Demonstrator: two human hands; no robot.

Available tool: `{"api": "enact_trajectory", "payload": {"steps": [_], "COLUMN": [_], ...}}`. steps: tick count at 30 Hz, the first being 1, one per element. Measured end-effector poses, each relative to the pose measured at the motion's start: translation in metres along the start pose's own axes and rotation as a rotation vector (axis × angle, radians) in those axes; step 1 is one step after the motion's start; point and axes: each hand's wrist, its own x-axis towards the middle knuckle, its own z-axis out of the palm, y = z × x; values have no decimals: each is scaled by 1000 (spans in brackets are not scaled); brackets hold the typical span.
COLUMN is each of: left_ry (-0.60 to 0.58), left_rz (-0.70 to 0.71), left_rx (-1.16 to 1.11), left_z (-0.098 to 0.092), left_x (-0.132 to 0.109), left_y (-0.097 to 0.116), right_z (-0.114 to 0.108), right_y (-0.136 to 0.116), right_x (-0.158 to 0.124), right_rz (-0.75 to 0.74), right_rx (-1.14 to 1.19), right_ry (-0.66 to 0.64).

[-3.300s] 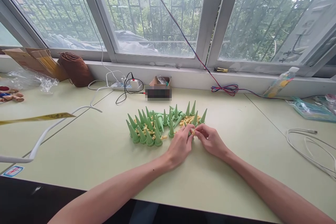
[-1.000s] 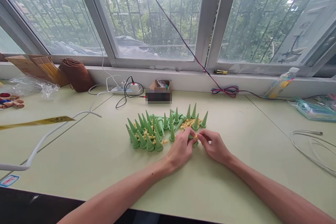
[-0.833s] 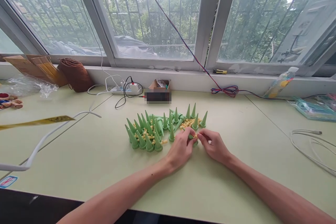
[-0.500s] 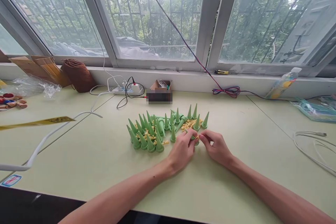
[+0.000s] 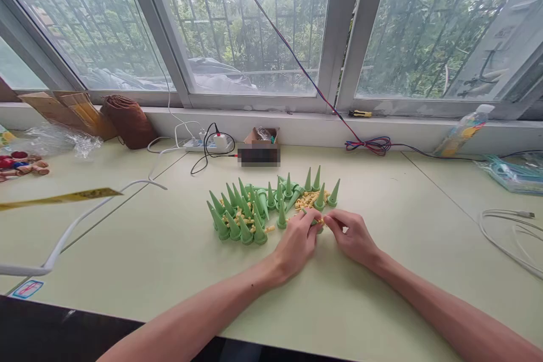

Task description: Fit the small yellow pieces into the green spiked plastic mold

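Note:
My left hand (image 5: 298,238) is closed around a green plastic cone spike (image 5: 320,229), mostly covered by the fingers. Thumb and forefinger of my right hand (image 5: 355,237) pinch a small yellow plastic piece (image 5: 321,221) at the spike's side; how far it sits in the spike is too small to tell. Left of the hands, several green cone spikes (image 5: 245,232) stand upright in a group with yellow pieces among them. Behind my fingers lies a heap of loose yellow pieces (image 5: 306,200), with a few more spikes (image 5: 333,193) standing around it and some lying tilted.
At the back stand a power strip (image 5: 199,146), a small cardboard box (image 5: 271,134) and a plastic bottle (image 5: 464,131). A white cable (image 5: 63,237) crosses the left side, near yellow tape (image 5: 59,198). Another white cable (image 5: 500,214) is coiled at the right. Wooden toys (image 5: 25,165) lie far left.
The view has shifted slightly. Both hands stay together at nearly the same spot, and the yellow piece now shows a little less between the fingertips.

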Motion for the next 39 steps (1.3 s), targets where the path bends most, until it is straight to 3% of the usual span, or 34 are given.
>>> {"api": "enact_trajectory", "payload": {"steps": [28, 36, 39], "left_ry": [-26, 19, 12], "left_rz": [24, 4, -12], "left_rx": [12, 247, 355], "left_z": [-1, -5, -6], "left_x": [1, 2, 2], "left_y": [0, 1, 0], "right_z": [2, -1, 0], "right_y": [-1, -4, -2], "right_x": [1, 5, 5], "right_rz": [13, 128, 107], "right_rx": [-4, -15, -57], "right_ry": [7, 71, 22]}}
